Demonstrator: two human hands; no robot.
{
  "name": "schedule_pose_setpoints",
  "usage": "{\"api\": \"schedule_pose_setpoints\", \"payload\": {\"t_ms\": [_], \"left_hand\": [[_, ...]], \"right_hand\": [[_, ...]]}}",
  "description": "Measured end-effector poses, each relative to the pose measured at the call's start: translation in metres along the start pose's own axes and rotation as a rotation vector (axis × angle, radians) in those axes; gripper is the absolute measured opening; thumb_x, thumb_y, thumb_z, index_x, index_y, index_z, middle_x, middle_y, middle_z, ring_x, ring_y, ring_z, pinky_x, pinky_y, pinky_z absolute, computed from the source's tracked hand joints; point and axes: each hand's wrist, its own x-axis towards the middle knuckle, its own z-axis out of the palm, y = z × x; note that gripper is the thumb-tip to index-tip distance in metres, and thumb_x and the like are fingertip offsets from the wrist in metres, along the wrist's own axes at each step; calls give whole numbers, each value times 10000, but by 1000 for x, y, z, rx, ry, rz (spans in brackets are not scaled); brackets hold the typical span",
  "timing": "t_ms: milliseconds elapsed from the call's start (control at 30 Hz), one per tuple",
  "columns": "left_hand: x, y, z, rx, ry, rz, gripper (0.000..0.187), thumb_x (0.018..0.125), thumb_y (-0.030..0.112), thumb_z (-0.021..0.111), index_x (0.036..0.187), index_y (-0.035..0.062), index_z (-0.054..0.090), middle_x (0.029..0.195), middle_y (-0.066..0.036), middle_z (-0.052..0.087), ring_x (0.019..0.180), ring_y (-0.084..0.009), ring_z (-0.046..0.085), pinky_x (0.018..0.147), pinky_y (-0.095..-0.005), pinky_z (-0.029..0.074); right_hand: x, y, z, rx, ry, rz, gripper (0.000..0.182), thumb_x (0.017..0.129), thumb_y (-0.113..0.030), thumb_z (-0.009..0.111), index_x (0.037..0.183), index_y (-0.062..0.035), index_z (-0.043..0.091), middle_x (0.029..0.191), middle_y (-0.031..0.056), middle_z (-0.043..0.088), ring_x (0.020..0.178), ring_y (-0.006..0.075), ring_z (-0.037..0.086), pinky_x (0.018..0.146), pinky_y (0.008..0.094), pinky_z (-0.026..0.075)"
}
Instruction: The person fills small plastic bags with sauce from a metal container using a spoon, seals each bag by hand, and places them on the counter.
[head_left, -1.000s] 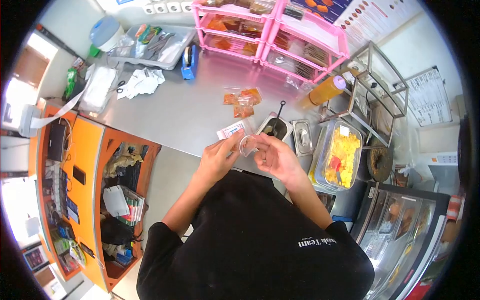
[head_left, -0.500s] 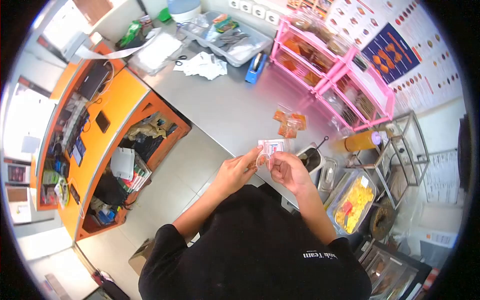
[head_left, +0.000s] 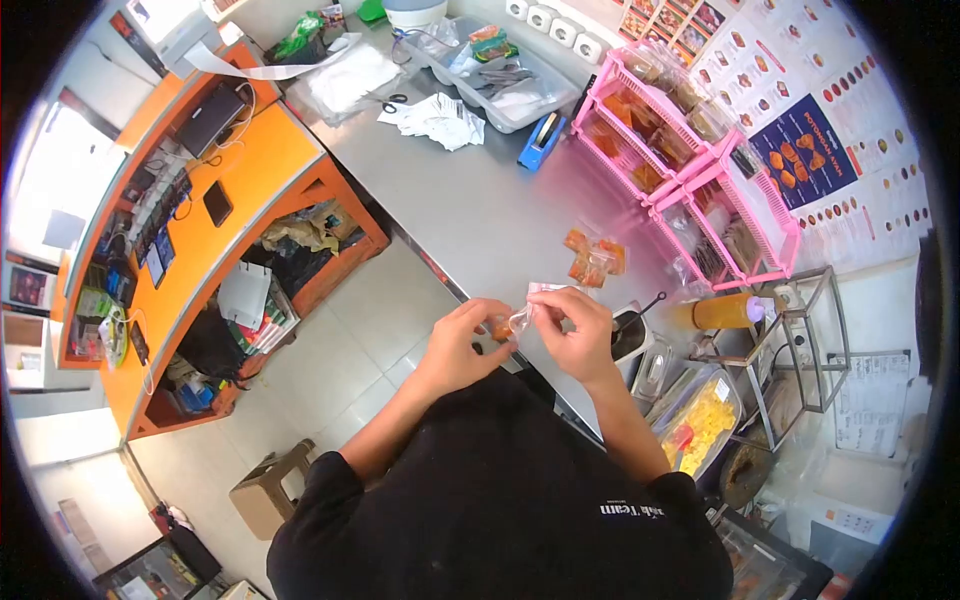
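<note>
My left hand [head_left: 458,345] is closed around the lower part of a small clear plastic bag [head_left: 500,327] with orange-red sauce inside. Fingers of my right hand [head_left: 577,338] pinch the bag's clear upper end, so it stretches between both hands at the table's front edge. Partly covered by my right hand, a white packet with pinkish print [head_left: 541,288] lies on the steel table [head_left: 450,215]. Just beyond it, several filled sauce packets [head_left: 597,262] sit in a small pile.
To the right are a metal container with a dark-handled utensil [head_left: 628,335], a tub of yellow pieces [head_left: 705,425] and a yellow bottle [head_left: 725,312]. Pink racks [head_left: 690,165] line the wall. Farther back stand a blue tape dispenser [head_left: 543,140], crumpled white paper [head_left: 437,121] and a plastic bin [head_left: 510,110].
My hands have drawn the bag slightly left, and more of its orange filling shows by my left fingers. My right hand now covers much of the printed packet. The camera view has shifted a little.
</note>
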Motion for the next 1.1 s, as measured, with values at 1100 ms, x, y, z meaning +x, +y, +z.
{"api": "schedule_pose_setpoints", "payload": {"t_ms": [1100], "left_hand": [[-39, -75, 14, -105, -167, -309, 191, 950, 225, 746, 983, 40, 711, 817, -74, 745, 710, -174, 717, 658, -336, 560]], "right_hand": [[-116, 116, 71, 706, -279, 895, 191, 963, -62, 765, 1117, 33, 706, 902, 114, 767, 681, 146, 700, 589, 272, 574]]}}
